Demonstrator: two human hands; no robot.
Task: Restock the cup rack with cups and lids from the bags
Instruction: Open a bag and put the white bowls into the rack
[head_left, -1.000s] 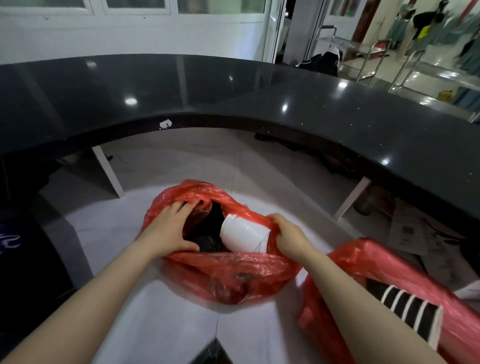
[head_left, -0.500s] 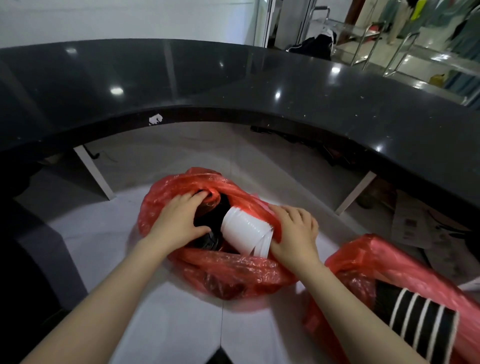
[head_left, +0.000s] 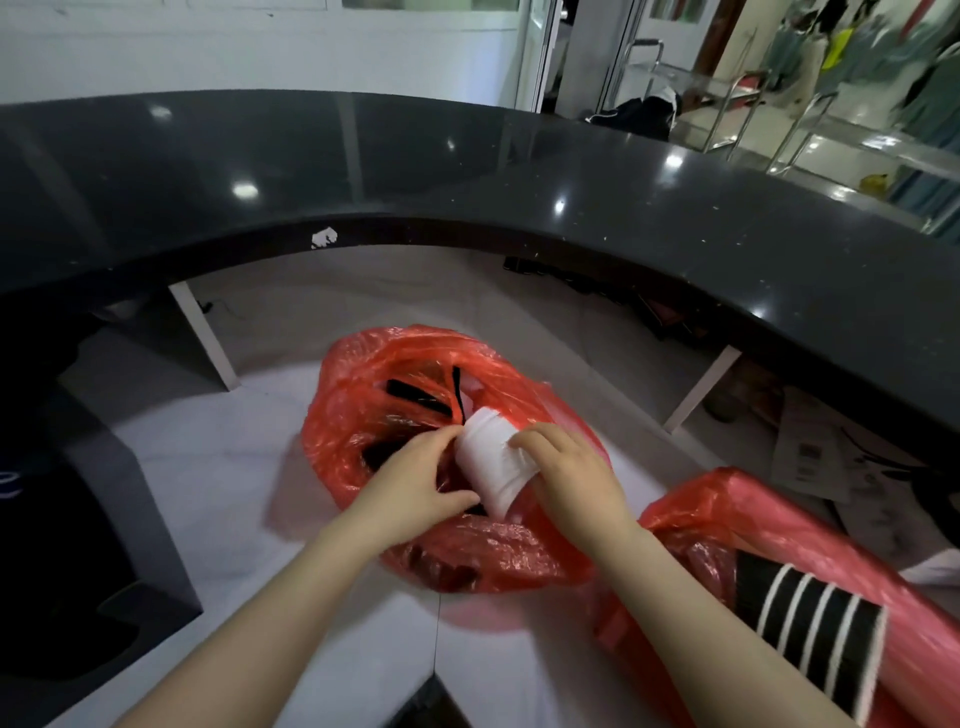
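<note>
A white stack of lids (head_left: 491, 462), ribbed along its side and wrapped in a clear sleeve, sticks up at a tilt out of the mouth of a red plastic bag (head_left: 415, 374) that sits on the pale tiled floor (head_left: 208, 467). The left hand (head_left: 415, 480) has its fingers curled round the stack's left side, thumb underneath. The right hand (head_left: 576, 480) lies against the stack's right side with its fingers bent over it, gripping it too.

Inside the bag only dark shapes and black strips show; what they are is hard to make out. A second red bag (head_left: 779, 530) lies at the right, cut off by the picture's edge, and a black stack of cups (head_left: 815, 631) with white rims pokes from it.

Both bags are thin, crinkled and glossy. A curved worktop (head_left: 467, 171) of polished dark stone arcs above the floor, reflecting ceiling lights, with a small white chip on its front edge. The background beyond it is blurred.
</note>
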